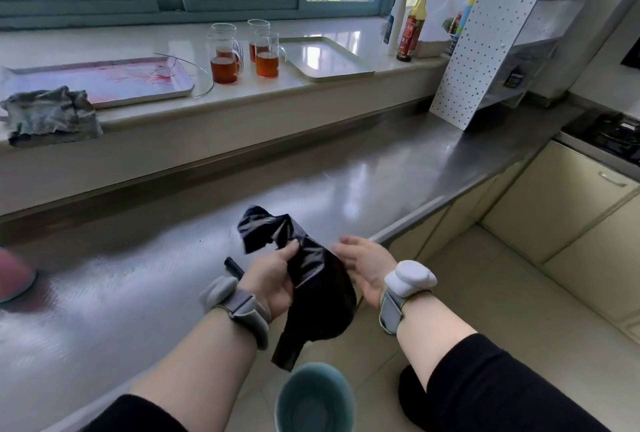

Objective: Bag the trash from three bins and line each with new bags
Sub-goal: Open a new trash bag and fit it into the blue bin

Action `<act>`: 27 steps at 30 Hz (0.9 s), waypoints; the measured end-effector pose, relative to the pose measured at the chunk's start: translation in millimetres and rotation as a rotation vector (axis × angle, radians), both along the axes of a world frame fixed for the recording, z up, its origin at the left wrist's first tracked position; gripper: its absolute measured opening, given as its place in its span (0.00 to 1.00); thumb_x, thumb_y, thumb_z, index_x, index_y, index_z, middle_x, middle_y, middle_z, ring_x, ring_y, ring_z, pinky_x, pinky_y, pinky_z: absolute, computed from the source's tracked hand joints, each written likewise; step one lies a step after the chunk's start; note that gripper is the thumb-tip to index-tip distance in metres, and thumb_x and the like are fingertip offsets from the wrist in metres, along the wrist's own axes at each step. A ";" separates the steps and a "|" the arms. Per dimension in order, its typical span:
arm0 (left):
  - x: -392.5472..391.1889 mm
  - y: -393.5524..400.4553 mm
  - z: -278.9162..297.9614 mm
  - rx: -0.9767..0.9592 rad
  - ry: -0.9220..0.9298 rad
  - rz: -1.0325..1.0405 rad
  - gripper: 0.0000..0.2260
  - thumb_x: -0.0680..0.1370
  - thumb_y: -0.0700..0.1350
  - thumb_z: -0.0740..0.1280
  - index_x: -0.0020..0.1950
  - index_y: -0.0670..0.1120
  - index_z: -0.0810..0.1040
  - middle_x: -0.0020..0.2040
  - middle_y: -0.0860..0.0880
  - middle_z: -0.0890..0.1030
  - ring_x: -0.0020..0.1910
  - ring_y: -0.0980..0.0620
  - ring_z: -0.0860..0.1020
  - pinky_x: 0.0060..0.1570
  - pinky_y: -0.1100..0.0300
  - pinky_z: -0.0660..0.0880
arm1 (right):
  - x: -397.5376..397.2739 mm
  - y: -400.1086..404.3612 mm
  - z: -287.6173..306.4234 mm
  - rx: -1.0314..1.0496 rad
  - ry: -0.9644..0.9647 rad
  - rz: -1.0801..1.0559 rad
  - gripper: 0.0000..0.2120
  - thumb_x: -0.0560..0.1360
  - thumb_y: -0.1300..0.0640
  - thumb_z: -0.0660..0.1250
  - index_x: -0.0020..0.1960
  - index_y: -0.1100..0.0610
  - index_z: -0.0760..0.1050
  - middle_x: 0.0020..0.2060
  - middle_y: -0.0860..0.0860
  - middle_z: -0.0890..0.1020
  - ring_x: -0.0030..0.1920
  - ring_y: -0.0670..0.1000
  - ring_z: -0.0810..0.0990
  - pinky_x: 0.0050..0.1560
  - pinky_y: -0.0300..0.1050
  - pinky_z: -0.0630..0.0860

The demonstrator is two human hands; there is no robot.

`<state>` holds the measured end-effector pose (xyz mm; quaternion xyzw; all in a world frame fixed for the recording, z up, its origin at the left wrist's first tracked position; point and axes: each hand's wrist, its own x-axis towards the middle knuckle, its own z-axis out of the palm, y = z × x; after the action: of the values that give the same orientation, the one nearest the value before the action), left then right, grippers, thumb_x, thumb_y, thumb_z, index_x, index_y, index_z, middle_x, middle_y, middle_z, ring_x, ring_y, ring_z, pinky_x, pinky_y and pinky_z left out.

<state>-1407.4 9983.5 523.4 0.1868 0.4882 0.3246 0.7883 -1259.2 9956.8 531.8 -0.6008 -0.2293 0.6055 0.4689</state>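
A crumpled black trash bag (313,279) hangs in front of me over the edge of the steel counter (138,279). My left hand (273,276) pinches its upper part between thumb and fingers. Close to the bag's right side is my right hand (365,267), its fingers spread and relaxed, holding nothing. A small teal bin (313,398) stands on the floor below the bag, with no liner visible in it. A black roll (234,267) lies on the counter just left of my left hand.
On the window ledge sit a pink-stained tray (104,80), a grey rag (48,115), three glass mugs of tea (242,57), a white tray (325,59) and bottles (410,26). A white pegboard rack (485,44) stands at the right. Cream cabinets (554,203) line the floor. A pink object (14,274) is at the left edge.
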 end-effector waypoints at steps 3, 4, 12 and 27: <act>3.3 3.2 22.1 -0.037 -0.055 0.031 0.17 0.83 0.48 0.57 0.55 0.36 0.77 0.44 0.36 0.83 0.44 0.39 0.82 0.50 0.45 0.74 | 10.2 -19.4 -4.9 -0.002 0.019 0.198 0.10 0.74 0.64 0.67 0.54 0.59 0.80 0.44 0.51 0.85 0.44 0.47 0.83 0.46 0.40 0.75; 4.9 4.5 24.6 -0.046 -0.079 0.036 0.19 0.83 0.50 0.57 0.59 0.36 0.76 0.49 0.34 0.82 0.50 0.38 0.80 0.55 0.43 0.73 | 14.6 -22.3 -8.2 -0.003 0.007 0.213 0.10 0.72 0.64 0.68 0.53 0.60 0.81 0.47 0.53 0.85 0.48 0.50 0.83 0.53 0.44 0.75; 29.3 -19.7 26.8 0.260 0.095 -0.256 0.18 0.75 0.54 0.68 0.58 0.43 0.80 0.52 0.43 0.84 0.54 0.45 0.81 0.53 0.52 0.76 | 50.6 -15.5 7.3 0.033 0.097 -0.081 0.05 0.74 0.66 0.68 0.49 0.63 0.78 0.37 0.56 0.84 0.37 0.54 0.83 0.39 0.45 0.80; 89.4 -23.3 40.0 0.125 0.038 0.014 0.13 0.79 0.47 0.66 0.54 0.37 0.79 0.45 0.38 0.83 0.38 0.43 0.83 0.36 0.54 0.79 | 98.4 -42.2 10.5 0.009 0.036 0.145 0.04 0.74 0.63 0.70 0.48 0.63 0.80 0.40 0.57 0.84 0.40 0.55 0.82 0.41 0.48 0.80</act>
<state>-1318.0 9960.2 563.4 0.2385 0.4831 0.3565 0.7633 -1160.8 9914.7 542.3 -0.5694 -0.2666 0.6476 0.4304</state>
